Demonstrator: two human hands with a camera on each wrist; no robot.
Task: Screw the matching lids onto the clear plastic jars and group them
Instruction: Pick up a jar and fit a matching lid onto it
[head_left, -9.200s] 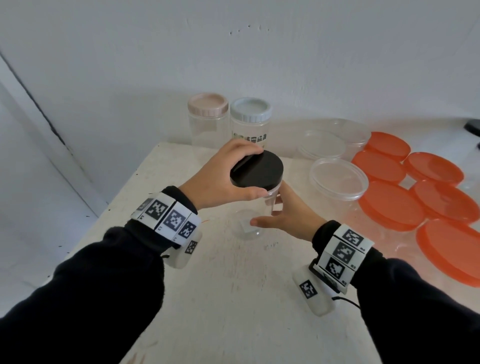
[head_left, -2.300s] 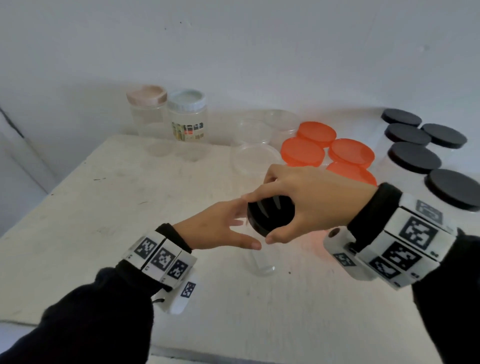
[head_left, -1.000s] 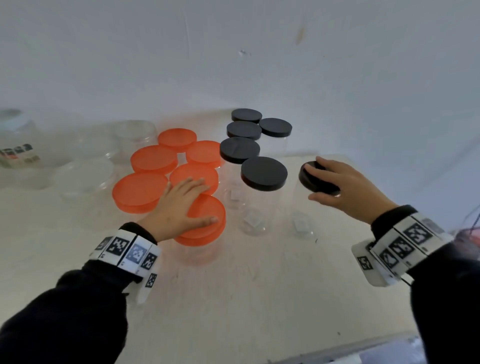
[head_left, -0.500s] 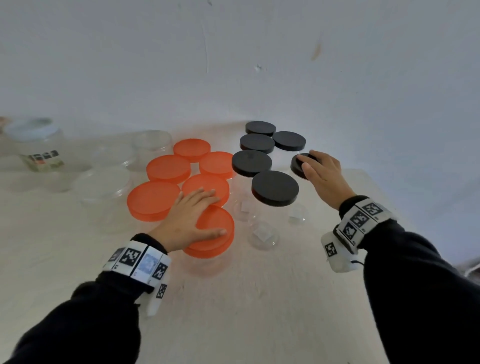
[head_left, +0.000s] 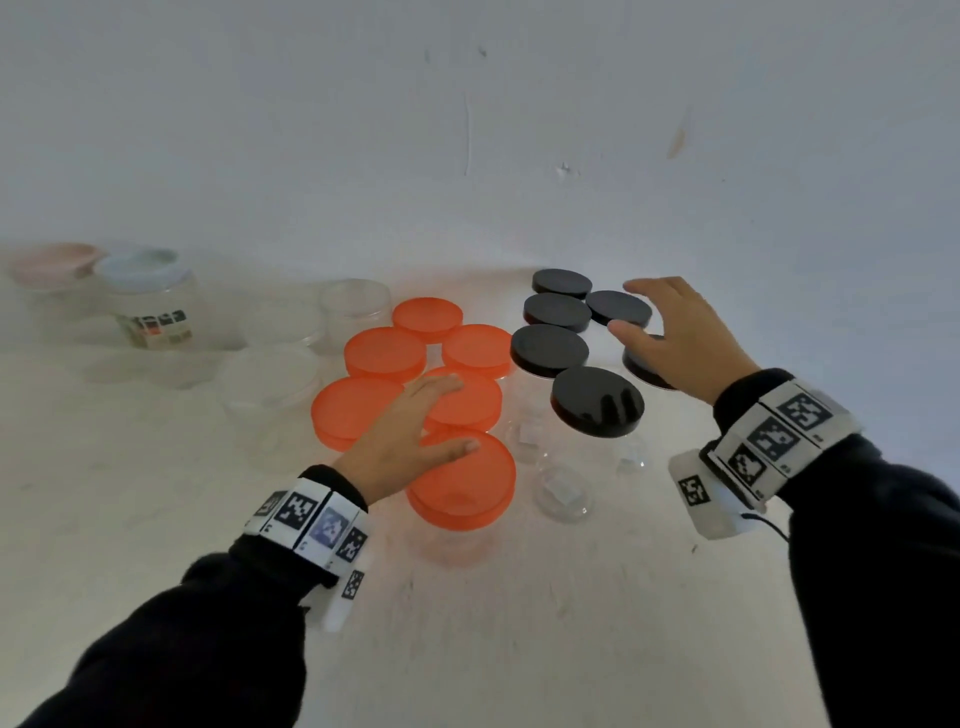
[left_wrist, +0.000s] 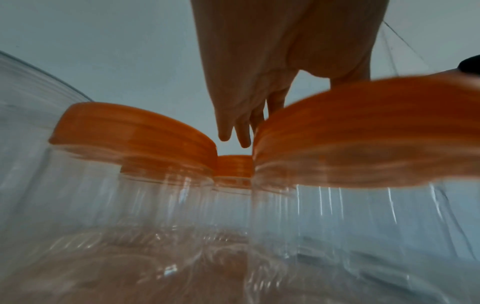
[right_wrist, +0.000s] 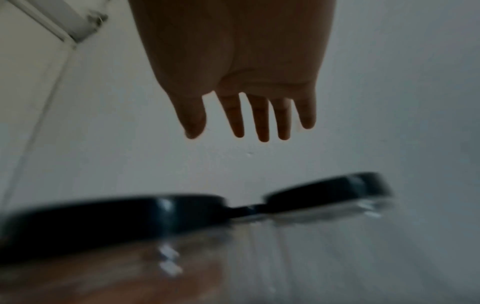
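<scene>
Head view: right hand, fingers spread, holding nothing, hovering over black-lidded jar at 2 o'clock of black group. Left hand lying flat across orange lids. Grouping step seemingly finishing; next, probably lidding clear jars at 10 o'clock.

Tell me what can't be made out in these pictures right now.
- Black lid under the right hand, head view: mostly covered, so its seating is unclear.
- Right wrist view: motion blur smears the black lids.
- Left wrist view: the orange lid hides the left hand fingertips.
- Pink lid, head view: blurred at the edge.
</scene>
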